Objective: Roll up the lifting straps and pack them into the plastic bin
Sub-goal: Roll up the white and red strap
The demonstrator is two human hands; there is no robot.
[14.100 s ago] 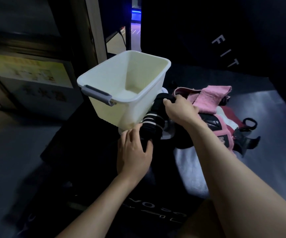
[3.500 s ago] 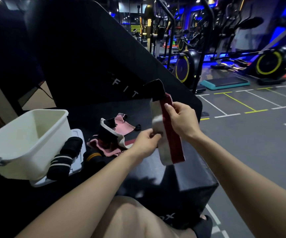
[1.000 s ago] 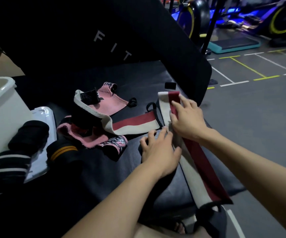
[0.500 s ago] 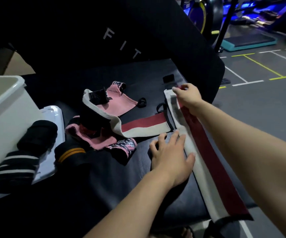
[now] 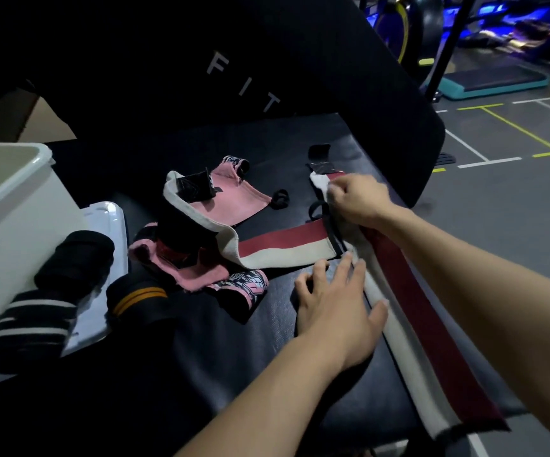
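A long red-and-white strap [image 5: 425, 341] lies flat along the right side of the black padded bench [image 5: 234, 357]. My right hand [image 5: 356, 199] pinches its far white end, which is starting to fold over. My left hand [image 5: 336, 308] rests flat with spread fingers on the strap's white edge at mid-length. A second red-and-white strap [image 5: 280, 249] lies crosswise just beyond my left hand. The white plastic bin [image 5: 13, 206] stands at the far left, only partly in view.
Pink straps [image 5: 230, 199] lie heaped mid-bench. Rolled black wraps [image 5: 72, 258], one with white stripes [image 5: 33, 321], sit on a white lid [image 5: 108, 225] beside the bin; another has yellow stripes [image 5: 138, 298]. A black pad lettered "FIT" [image 5: 267, 77] leans behind. Gym floor lies right.
My right hand has curled onto the strap's far end and begun folding it over. My left hand stays pressed on the strap. The view has shifted slightly.
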